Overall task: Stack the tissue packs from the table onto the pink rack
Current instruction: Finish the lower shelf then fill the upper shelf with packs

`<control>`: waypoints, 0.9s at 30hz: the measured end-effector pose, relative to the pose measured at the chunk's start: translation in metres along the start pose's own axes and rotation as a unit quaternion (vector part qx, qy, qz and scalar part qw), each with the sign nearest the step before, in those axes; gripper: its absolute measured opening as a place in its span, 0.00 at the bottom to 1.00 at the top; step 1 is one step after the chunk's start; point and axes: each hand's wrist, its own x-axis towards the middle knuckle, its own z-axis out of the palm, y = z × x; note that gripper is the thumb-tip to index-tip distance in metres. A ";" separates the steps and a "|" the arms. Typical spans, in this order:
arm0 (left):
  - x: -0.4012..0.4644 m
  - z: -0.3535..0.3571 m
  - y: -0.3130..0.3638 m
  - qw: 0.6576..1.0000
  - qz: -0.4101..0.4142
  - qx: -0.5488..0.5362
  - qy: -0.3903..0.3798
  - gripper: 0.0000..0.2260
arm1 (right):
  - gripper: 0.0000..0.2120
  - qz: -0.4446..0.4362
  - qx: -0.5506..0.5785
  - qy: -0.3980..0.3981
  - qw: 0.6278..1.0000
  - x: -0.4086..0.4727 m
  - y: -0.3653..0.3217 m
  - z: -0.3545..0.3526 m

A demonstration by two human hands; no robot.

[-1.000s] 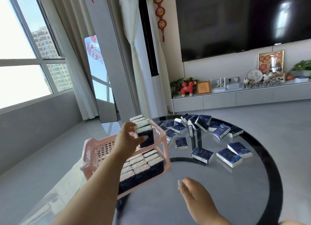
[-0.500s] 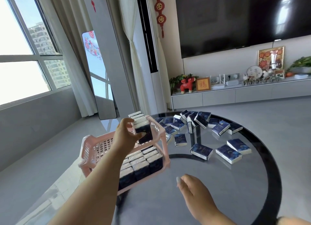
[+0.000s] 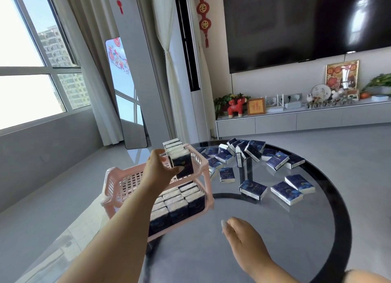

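Note:
A two-tier pink rack (image 3: 118, 183) stands on the left part of the round glass table (image 3: 296, 229). Its lower tier is filled with dark blue tissue packs (image 3: 179, 206) standing on edge. On the upper tier a short row of packs (image 3: 174, 147) stands at the far right corner. My left hand (image 3: 157, 170) holds the nearest pack of that row (image 3: 184, 165), thumb across its front. My right hand (image 3: 241, 238) hovers over the table in front of the rack, fingers relaxed, holding nothing. Several loose packs (image 3: 252, 189) lie scattered across the far half of the table.
The table has a black rim (image 3: 340, 236). Beyond it stand a low grey cabinet (image 3: 296, 121) with ornaments, a large dark television (image 3: 296, 24) and a tall white air-conditioner (image 3: 186, 70). Windows and curtains are at the left.
My left hand has stayed on the pack at the upper tier's row, the pack sitting a little more upright. My right hand has barely moved. The view tilted slightly upward.

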 end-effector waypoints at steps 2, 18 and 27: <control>-0.002 -0.003 0.002 1.000 0.003 0.012 0.003 0.32 | 0.41 -0.001 -0.003 0.002 1.000 0.000 0.001 0.001; -0.095 0.021 0.047 0.978 0.122 -0.122 0.119 0.09 | 0.35 0.057 0.053 -0.012 0.997 -0.002 -0.007 -0.004; -0.158 0.096 -0.006 0.992 0.037 -0.110 -0.039 0.07 | 0.13 0.183 0.082 0.093 0.975 0.019 0.011 -0.040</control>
